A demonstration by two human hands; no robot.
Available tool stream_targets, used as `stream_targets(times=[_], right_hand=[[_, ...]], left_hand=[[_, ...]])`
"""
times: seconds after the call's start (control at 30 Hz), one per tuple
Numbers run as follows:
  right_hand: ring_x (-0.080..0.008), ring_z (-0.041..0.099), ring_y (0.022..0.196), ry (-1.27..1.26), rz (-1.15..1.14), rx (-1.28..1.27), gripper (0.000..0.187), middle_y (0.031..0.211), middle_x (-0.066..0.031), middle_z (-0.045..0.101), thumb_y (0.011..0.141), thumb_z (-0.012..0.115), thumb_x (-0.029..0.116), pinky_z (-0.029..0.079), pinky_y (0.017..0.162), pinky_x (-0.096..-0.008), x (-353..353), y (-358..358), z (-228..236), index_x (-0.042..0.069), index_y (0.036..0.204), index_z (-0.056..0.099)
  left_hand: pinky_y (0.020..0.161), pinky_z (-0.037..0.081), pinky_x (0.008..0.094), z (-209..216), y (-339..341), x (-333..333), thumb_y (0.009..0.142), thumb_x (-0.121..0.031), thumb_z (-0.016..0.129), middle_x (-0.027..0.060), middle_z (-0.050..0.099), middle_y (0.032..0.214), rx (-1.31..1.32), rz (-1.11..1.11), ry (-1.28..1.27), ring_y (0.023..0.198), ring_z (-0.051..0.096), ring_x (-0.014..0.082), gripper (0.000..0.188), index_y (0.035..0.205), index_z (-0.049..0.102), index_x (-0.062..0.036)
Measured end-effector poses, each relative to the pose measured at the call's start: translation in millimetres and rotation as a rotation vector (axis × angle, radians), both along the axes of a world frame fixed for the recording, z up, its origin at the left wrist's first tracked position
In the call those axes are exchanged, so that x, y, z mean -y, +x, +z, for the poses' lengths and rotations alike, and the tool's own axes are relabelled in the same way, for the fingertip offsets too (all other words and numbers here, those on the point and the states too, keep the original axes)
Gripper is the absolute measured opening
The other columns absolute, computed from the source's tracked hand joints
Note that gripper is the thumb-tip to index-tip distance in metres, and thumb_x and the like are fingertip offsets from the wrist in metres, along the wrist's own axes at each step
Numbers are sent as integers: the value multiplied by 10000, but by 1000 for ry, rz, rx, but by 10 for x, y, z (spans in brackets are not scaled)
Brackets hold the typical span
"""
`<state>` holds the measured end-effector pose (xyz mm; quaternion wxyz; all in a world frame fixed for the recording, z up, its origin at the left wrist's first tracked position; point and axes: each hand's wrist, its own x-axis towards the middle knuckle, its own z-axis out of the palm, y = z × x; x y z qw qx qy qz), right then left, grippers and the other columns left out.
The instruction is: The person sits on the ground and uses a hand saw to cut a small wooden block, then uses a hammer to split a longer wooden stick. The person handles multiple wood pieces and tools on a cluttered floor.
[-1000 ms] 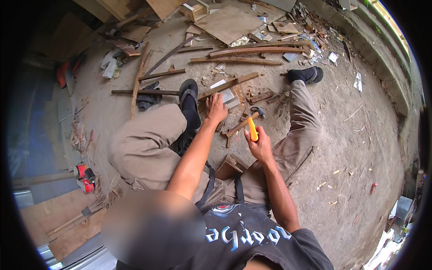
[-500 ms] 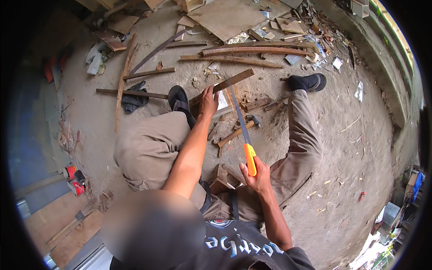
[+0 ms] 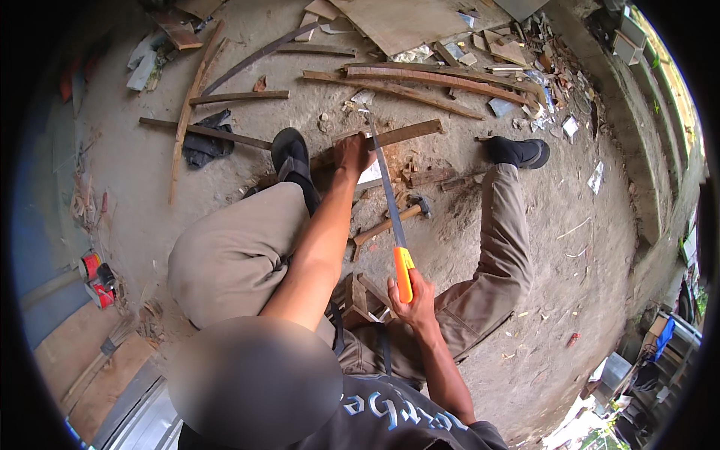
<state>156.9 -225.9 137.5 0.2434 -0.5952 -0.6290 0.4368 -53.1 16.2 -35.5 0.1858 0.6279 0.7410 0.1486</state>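
My right hand (image 3: pixel 415 300) is wrapped round the orange handle of a handsaw (image 3: pixel 391 196). The saw's long grey blade points away from me, and its far part crosses a brown wooden strip (image 3: pixel 410 133). Just left of the blade, my left hand (image 3: pixel 354 154) grips that strip, with the fingers closed over it. Part of the strip is hidden by the hand. Beneath the strip shows a piece of a light block with a white top (image 3: pixel 370 174). A claw hammer (image 3: pixel 394 223) with a wooden handle lies on the ground, right below the strip and left of my right leg.
Several long wooden strips (image 3: pixel 442 81) lie on the ground ahead. A black plastic bag (image 3: pixel 208 141) is beside my left shoe (image 3: pixel 291 154). Wood scraps (image 3: pixel 358 294) lie between my legs. A concrete step (image 3: pixel 626 127) runs along the right, and red tins (image 3: pixel 96 279) stand at the left.
The wooden strip has shifted right and turned closer to level. My left hand is now nearer the blade, with its fingers curled tighter. The saw has moved left and slightly toward me.
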Motion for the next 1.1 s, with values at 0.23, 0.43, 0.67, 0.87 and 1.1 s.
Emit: stream_targets(times=[0.23, 0.43, 0.67, 0.87, 1.1], right_hand=[[-307, 645, 541, -35, -16, -19, 218, 631, -154, 599, 780, 692, 142, 484, 497, -358, 56, 11, -35, 13, 806, 518], [-311, 649, 552, -80, -62, 24, 191, 643, -166, 601, 790, 675, 121, 486, 503, -358, 39, -113, 137, 7, 812, 523], [-352, 652, 576, -136, -118, 27, 187, 647, -186, 600, 807, 671, 120, 491, 511, -368, 8, -359, 460, -11, 873, 555], [-305, 646, 562, -35, -110, 24, 125, 658, -150, 599, 820, 647, 89, 488, 529, -341, 52, -492, 441, 1, 865, 569], [-324, 675, 624, -18, -157, 32, 134, 684, -155, 617, 802, 644, 76, 514, 567, -358, -308, -728, 372, 9, 902, 586]], left_hand=[[737, 533, 460, -141, -13, -114, 796, -282, 581, 206, 694, 878, 54, -17, -7, 841, 676, 375, 282, 848, 707, -35], [847, 510, 444, 393, -100, -215, 829, -310, 555, 212, 689, 983, 84, -43, -318, 977, 654, 377, 333, 894, 708, -21], [822, 508, 448, 179, -141, -234, 791, -298, 607, 250, 664, 959, 2, -108, -270, 949, 646, 381, 310, 868, 710, -16], [750, 532, 474, 164, -137, -233, 778, -245, 613, 286, 658, 873, 117, -15, -216, 865, 666, 420, 239, 804, 722, -33], [714, 544, 478, 247, -121, -185, 709, -139, 621, 260, 666, 800, 55, -48, -167, 819, 672, 424, 161, 761, 707, -14]])
